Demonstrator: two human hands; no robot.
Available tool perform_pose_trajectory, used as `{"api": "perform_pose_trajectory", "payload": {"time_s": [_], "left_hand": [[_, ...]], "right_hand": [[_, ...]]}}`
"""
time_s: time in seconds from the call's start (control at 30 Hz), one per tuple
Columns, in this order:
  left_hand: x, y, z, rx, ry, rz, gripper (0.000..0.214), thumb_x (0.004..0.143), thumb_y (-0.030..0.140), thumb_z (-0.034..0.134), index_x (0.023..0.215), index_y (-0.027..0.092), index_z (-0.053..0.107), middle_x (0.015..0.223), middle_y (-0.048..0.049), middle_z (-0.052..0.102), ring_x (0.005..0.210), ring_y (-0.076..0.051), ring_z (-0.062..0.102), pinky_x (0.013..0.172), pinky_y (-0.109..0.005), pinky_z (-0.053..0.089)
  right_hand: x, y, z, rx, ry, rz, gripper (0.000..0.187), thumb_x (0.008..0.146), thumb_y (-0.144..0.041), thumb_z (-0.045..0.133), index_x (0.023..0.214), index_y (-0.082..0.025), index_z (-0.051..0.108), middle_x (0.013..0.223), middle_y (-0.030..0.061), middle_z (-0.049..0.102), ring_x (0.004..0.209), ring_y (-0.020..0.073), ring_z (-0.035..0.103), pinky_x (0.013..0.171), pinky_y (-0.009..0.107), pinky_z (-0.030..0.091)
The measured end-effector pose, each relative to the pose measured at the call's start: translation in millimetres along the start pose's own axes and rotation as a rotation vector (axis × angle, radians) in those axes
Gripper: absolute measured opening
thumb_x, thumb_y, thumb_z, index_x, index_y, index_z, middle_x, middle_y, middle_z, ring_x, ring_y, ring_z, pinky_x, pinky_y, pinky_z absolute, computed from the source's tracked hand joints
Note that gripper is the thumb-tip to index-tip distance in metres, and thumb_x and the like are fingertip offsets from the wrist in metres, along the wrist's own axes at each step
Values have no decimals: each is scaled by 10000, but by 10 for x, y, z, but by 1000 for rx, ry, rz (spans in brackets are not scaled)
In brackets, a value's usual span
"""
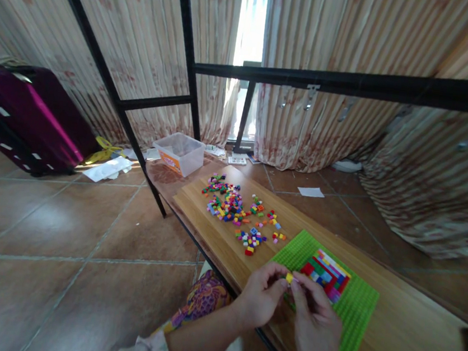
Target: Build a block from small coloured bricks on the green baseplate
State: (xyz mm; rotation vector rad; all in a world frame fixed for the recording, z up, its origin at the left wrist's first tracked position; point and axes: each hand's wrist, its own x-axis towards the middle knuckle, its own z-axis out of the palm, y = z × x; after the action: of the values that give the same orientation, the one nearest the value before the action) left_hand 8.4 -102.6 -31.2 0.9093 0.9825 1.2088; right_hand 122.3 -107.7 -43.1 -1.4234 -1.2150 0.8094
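Observation:
Between the fingertips of both hands is a small yellow toy brick (289, 278). My left hand (261, 294) pinches it from the left, and my right hand (316, 314) grips it from the right. Both hands are just above the near left edge of a green baseplate (360, 311). On the plate, beyond my right hand, sits a block of multicoloured bricks (328, 273) in red, blue, white and purple, partly hidden by that hand. A loose pile of small coloured bricks (228, 203) lies to the left on the wooden board.
The wooden board (415, 326) rests on a narrow bench. A clear plastic box (185, 156) stands at its far left end. Black metal frame bars (354, 85) cross behind. A purple suitcase (33, 113) stands on the tiled floor at left, with papers (108, 169) beside it.

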Motion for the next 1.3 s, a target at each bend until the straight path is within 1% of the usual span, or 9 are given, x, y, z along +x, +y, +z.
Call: {"api": "perform_pose_trajectory", "payload": {"time_s": [0.13,0.33,0.43,0.6,0.73,0.9,1.03,1.13,1.3], "left_hand": [[27,-24,7,-40,28,-54,216,771,357,640,833,163,568,580,43,474,473,-66,380,454,-190,281],[37,69,-26,-125,71,-167,318,775,464,608,717,158,541,589,46,473,422,-47,350,406,-182,229],[32,100,-45,-77,58,-143,392,769,536,633,741,154,553,592,49,478,437,-47,357,418,-180,245],[45,71,-80,103,33,-11,338,757,477,695,773,157,587,616,29,526,545,-82,441,493,-197,320],[52,58,-84,114,46,12,304,787,444,674,760,157,578,609,31,519,544,-82,438,502,-202,322],[3,102,-25,-81,-13,-76,377,743,490,713,768,151,552,565,65,481,431,-39,353,436,-190,250],[-47,136,23,-152,-53,-142,426,704,519,741,725,150,529,536,75,457,393,-21,335,400,-175,196],[-81,125,68,-166,-17,-157,446,682,532,753,717,153,521,513,85,430,381,-17,325,389,-172,184],[-110,87,120,-304,63,-173,445,675,513,765,740,144,526,571,61,497,390,-2,304,388,-166,150]], "right_hand": [[-10,-52,-11,-13,14,-21,330,781,-475,673,960,-205,741,1008,84,741,917,237,672,849,398,525],[17,-69,-15,83,35,84,386,719,-475,738,973,-184,744,985,98,751,864,231,688,831,409,539],[41,-41,-16,117,4,123,396,709,-485,739,962,-180,745,940,92,752,798,217,684,764,388,546],[51,-53,-9,119,-59,104,391,748,-499,705,983,-186,724,895,68,742,755,195,661,715,348,531],[19,-149,-8,-5,-104,38,382,860,-534,566,939,-180,688,790,44,702,688,178,619,641,302,486],[-43,-242,-5,-238,-167,-38,412,936,-558,410,801,-211,584,691,25,645,628,175,581,596,287,407],[-65,-226,21,-422,-92,-150,457,964,-560,304,710,-236,503,586,6,569,535,164,511,553,286,321],[-69,-200,47,-464,-21,-219,484,962,-570,284,665,-241,479,554,7,537,508,156,469,535,286,286],[-60,-223,67,-323,81,-120,510,935,-613,311,624,-238,459,528,-13,474,502,140,429,536,287,300]]}}
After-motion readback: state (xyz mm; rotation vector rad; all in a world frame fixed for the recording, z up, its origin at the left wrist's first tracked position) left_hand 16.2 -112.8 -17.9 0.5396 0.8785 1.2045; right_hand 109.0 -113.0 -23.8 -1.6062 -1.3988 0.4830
